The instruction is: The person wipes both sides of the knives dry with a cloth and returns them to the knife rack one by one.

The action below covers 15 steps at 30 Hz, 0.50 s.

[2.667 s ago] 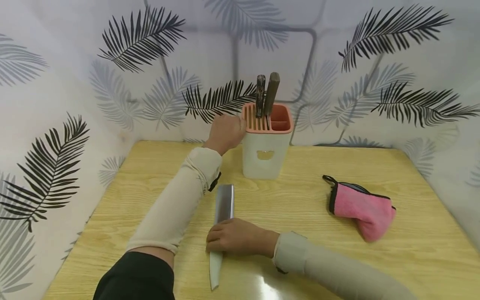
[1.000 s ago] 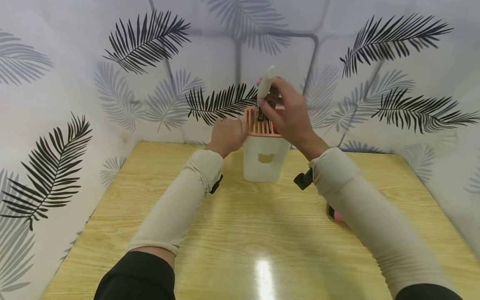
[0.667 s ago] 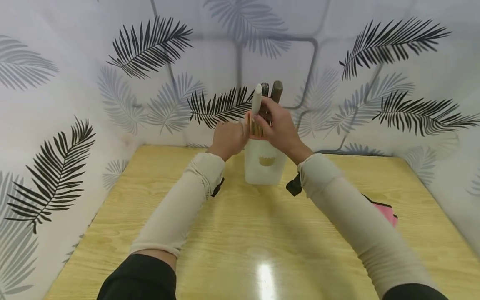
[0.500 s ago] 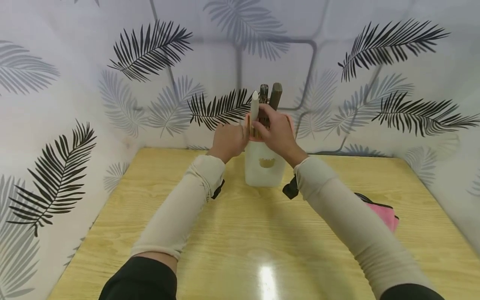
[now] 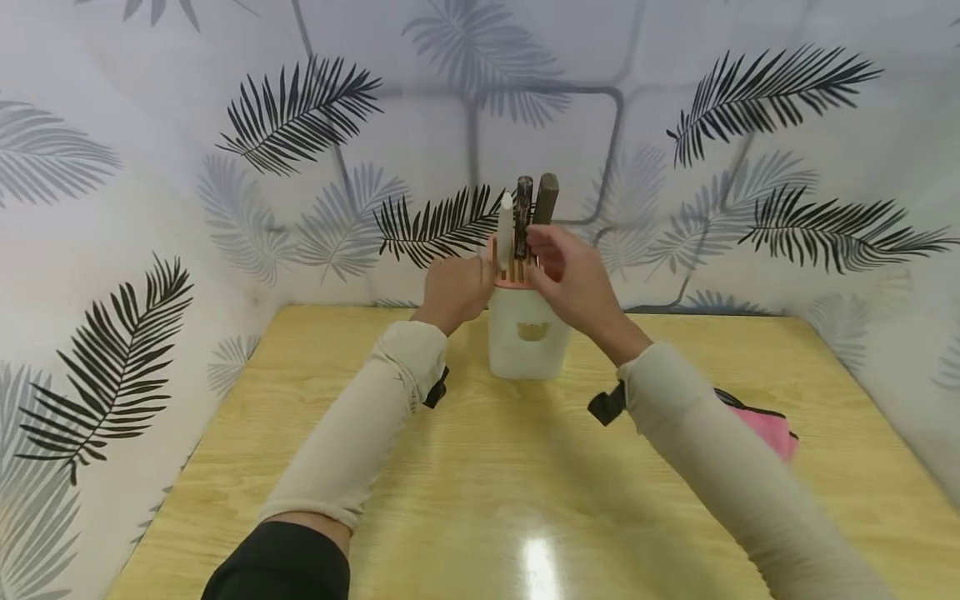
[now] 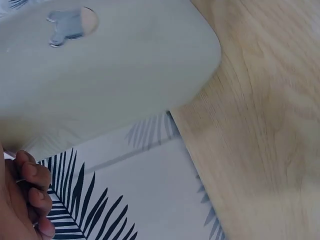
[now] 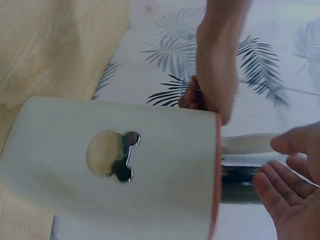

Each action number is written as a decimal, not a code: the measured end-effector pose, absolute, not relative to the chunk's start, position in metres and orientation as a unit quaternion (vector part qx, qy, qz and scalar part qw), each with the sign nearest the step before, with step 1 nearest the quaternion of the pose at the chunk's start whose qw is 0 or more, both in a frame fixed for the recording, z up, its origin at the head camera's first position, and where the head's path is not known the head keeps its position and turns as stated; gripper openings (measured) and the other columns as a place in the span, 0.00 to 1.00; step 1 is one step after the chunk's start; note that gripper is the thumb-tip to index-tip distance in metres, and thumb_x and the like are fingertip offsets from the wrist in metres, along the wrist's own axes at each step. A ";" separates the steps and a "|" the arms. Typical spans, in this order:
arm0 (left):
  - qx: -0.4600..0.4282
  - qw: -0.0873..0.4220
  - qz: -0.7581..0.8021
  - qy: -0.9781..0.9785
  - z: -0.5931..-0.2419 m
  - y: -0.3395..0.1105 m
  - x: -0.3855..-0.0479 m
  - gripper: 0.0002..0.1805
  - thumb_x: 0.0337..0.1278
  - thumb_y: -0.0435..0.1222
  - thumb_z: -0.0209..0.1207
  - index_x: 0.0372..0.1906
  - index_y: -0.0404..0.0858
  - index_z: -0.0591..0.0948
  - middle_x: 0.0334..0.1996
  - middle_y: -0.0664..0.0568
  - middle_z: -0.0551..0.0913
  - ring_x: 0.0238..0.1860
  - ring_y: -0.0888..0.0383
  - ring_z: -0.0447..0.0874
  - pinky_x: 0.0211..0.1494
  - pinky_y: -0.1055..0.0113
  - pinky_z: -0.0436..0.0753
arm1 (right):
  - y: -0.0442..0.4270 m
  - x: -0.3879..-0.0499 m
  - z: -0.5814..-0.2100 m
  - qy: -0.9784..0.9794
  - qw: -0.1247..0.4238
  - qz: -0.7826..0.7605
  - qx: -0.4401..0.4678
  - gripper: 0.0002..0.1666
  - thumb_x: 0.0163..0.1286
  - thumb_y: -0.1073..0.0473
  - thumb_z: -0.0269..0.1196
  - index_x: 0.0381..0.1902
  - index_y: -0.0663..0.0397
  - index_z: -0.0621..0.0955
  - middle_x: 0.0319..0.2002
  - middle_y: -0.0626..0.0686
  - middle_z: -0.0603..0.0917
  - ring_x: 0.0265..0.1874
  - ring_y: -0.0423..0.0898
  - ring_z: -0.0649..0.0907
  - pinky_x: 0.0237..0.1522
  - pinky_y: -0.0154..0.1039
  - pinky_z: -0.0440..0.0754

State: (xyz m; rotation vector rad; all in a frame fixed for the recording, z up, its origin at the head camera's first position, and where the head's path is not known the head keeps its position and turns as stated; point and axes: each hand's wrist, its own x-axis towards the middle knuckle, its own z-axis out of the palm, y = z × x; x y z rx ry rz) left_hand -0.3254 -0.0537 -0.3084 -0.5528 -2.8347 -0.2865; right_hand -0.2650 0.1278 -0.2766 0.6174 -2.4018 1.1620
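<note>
A white knife holder (image 5: 528, 354) with an orange slotted top stands upright at the back of the table. My left hand (image 5: 453, 287) grips its left rim; in the left wrist view, curled fingers (image 6: 37, 185) show beside the holder wall (image 6: 130, 65). A white-handled knife (image 5: 506, 237) stands in a left slot, its blade hidden inside. To its right are a knife with a dark patterned handle (image 5: 523, 204) and one with a brown handle (image 5: 548, 193). My right hand (image 5: 577, 279) is beside these handles, thumb and fingers apart; the right wrist view shows nothing held.
A pink cloth (image 5: 768, 432) with black edging lies on the right of the wooden table (image 5: 450, 500), partly hidden by the right forearm. Leaf-patterned sheeting (image 5: 420, 133) rises right behind the table.
The right hand took the white-handled knife from the table, lowered it into a slot in the holder, then let go and moved slightly right. The left hand keeps its grip on the rim.
</note>
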 end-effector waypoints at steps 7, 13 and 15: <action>-0.181 0.171 -0.175 -0.953 -0.317 -0.079 -0.300 0.22 0.78 0.49 0.38 0.32 0.40 0.73 0.28 0.48 0.76 0.31 0.49 0.75 0.36 0.57 0.71 | 0.182 -0.206 -0.291 -0.888 0.216 0.323 0.246 0.18 0.67 0.66 0.66 0.55 0.60 0.81 0.51 0.60 0.85 0.51 0.57 0.84 0.54 0.54 0.83; -0.182 0.202 -0.133 -0.953 -0.328 -0.105 -0.245 0.25 0.72 0.57 0.45 0.45 0.38 0.76 0.43 0.44 0.78 0.46 0.44 0.75 0.48 0.50 0.72 | 0.221 -0.188 -0.312 -0.915 0.200 0.248 0.246 0.16 0.66 0.63 0.67 0.52 0.58 0.82 0.52 0.59 0.85 0.53 0.58 0.83 0.54 0.59 0.80; -0.177 0.190 -0.127 -0.957 -0.335 -0.108 -0.231 0.30 0.69 0.61 0.47 0.51 0.38 0.77 0.50 0.43 0.78 0.53 0.42 0.75 0.53 0.47 0.73 | 0.229 -0.187 -0.321 -0.918 0.213 0.232 0.240 0.19 0.65 0.60 0.68 0.53 0.59 0.81 0.54 0.61 0.83 0.56 0.60 0.81 0.56 0.62 0.78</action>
